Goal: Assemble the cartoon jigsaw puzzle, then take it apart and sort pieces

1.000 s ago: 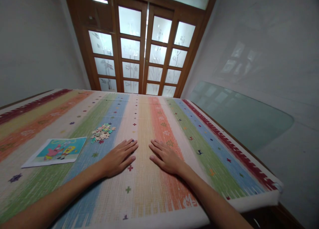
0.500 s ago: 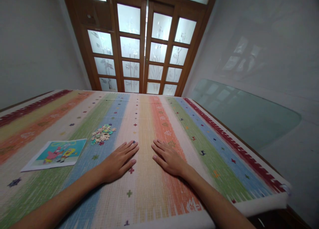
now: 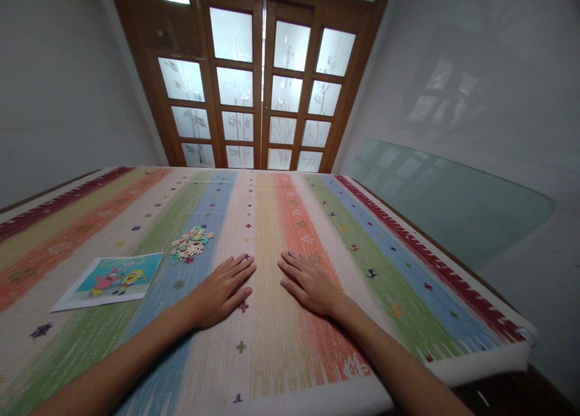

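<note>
My left hand [image 3: 220, 290] lies flat and open on a striped, many-coloured cloth [image 3: 281, 223] covering the table, fingers stretched forward, holding nothing. My right hand [image 3: 309, 284] lies flat and open beside it, a hand's width to the right, also holding nothing. A small heap of loose jigsaw pieces [image 3: 191, 243] sits on the blue stripe, just beyond and left of my left hand. Further left lies a printed cartoon picture [image 3: 111, 278] with a turquoise background, flat on the cloth.
The table's right edge [image 3: 453, 277] has a dark red border and drops off near a pale wall with a green-tinted glass sheet [image 3: 444, 198] leaning on it. Wooden doors with frosted panes [image 3: 263, 84] stand beyond the far edge.
Both hands stay flat in the same place. The view has shifted slightly, so everything sits a little lower and to the right in the picture.
</note>
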### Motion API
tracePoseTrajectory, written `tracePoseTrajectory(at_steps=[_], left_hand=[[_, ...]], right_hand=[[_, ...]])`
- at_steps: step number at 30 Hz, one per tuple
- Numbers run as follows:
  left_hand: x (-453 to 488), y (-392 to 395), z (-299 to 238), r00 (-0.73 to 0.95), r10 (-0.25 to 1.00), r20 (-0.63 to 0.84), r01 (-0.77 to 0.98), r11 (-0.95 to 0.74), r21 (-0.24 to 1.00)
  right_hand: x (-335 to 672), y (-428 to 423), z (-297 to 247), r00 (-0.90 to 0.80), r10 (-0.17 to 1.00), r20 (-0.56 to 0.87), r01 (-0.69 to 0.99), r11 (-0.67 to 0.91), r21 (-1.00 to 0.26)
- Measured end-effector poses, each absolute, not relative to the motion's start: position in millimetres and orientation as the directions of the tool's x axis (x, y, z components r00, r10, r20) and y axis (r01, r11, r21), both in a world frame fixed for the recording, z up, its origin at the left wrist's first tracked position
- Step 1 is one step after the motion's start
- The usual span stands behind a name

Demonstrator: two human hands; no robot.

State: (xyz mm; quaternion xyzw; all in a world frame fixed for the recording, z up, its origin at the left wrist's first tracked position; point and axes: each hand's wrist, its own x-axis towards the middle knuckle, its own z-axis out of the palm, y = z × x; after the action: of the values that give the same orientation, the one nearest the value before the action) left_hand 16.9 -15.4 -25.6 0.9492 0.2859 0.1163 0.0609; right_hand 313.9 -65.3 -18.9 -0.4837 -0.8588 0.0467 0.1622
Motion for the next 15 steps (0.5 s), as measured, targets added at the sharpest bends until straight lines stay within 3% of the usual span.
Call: tracePoseTrajectory(at_steps=[15], left_hand=[[17.8,-16.9,-21.7,0.807,0.562,0.183,0.532,-0.825,0.189]], right_hand=[[315.0,-64.5,-25.4,-0.466,0.835,0.294,0.794,0.541,-0.278]])
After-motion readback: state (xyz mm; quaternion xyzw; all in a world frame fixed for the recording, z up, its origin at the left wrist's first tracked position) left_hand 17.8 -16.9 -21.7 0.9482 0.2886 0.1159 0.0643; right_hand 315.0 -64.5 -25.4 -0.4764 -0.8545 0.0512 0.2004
